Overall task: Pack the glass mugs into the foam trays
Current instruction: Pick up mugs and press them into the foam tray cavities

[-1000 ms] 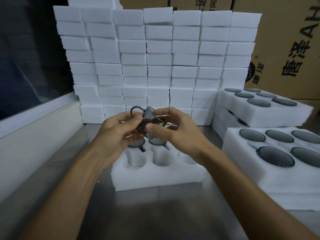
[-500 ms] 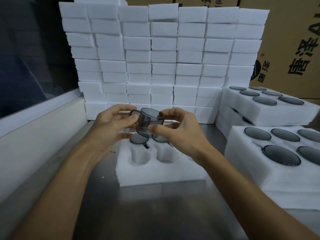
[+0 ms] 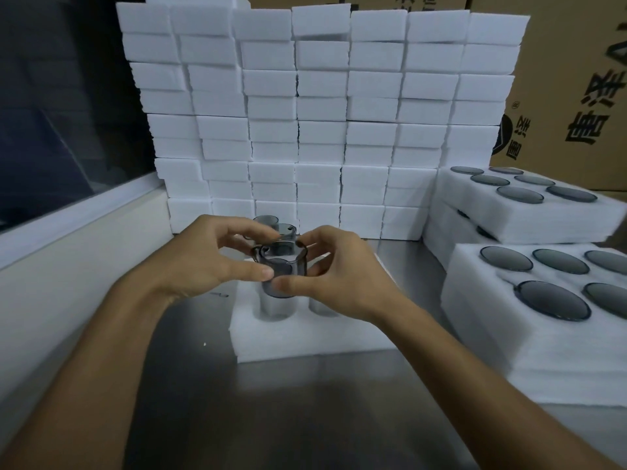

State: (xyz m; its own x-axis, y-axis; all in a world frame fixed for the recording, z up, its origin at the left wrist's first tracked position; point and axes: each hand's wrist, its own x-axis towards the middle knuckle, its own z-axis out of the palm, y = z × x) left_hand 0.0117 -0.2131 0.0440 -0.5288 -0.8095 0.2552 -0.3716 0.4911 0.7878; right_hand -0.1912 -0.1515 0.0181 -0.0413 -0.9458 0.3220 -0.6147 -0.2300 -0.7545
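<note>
A smoky grey glass mug [image 3: 283, 269] sits upright between both hands, mouth up, its base lowered over the near-left pocket of the foam tray [image 3: 315, 337] that lies flat on the steel table [image 3: 305, 418]; whether the base already rests inside the pocket cannot be told, since the fingers cover that part. The left hand [image 3: 207, 259] pinches the mug's left side, thumb against the front wall and fingers curled over the rim near the small handle. The right hand [image 3: 342, 276] grips the right side in the same way, thumb tip nearly meeting the left thumb on the glass. Just behind the held mug, two more mugs [image 3: 274, 227] stand near the tray's far edge (only their upper parts show above the fingers). To the right, well apart from the hands, a filled tray [image 3: 529, 330] shows dark round mug bases set flush in its pockets, and behind it two further filled trays [image 3: 515, 212] are stacked one on the other. A wall of white foam blocks [image 3: 315, 123] rises along the back of the table, with printed cardboard cartons [image 3: 570, 96] behind and to the right. A white ledge [image 3: 78, 239] runs along the left side under a dark window.
</note>
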